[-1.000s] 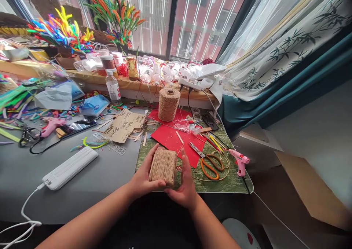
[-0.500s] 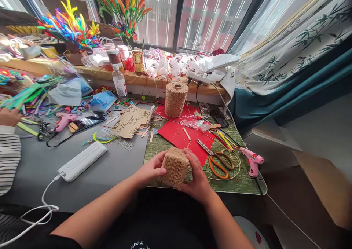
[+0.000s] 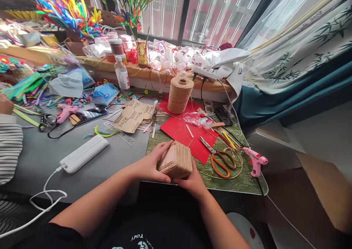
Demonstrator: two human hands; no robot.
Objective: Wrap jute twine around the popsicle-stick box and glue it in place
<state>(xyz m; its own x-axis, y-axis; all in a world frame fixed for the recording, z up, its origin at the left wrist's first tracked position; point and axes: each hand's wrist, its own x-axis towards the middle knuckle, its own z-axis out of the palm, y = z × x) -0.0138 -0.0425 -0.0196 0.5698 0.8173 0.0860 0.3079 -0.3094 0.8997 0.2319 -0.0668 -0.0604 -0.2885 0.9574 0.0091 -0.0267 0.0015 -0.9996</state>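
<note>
Twine-wrapped block (image 3: 183,159) clasped between two hands, above the near edge of the tabletop (image 3: 121,159).
The left hand (image 3: 153,165) grasps its left side, fingers partly covering a paler face, and the right hand (image 3: 194,183) grasps the other side, so the grip is closed on the block from both sides; most right fingers are hidden behind it, and its far side cannot be seen. Just beyond lies a red sheet (image 3: 176,130), partly covered by a clear crumpled wrapper (image 3: 194,120) and the twine spool (image 3: 180,96). Scissors (image 3: 215,152) lie to the right, near a pink glue gun (image 3: 256,163). At the left edge, another person's striped sleeve (image 3: 11,146) and hand (image 3: 5,104) are cut off.
</note>
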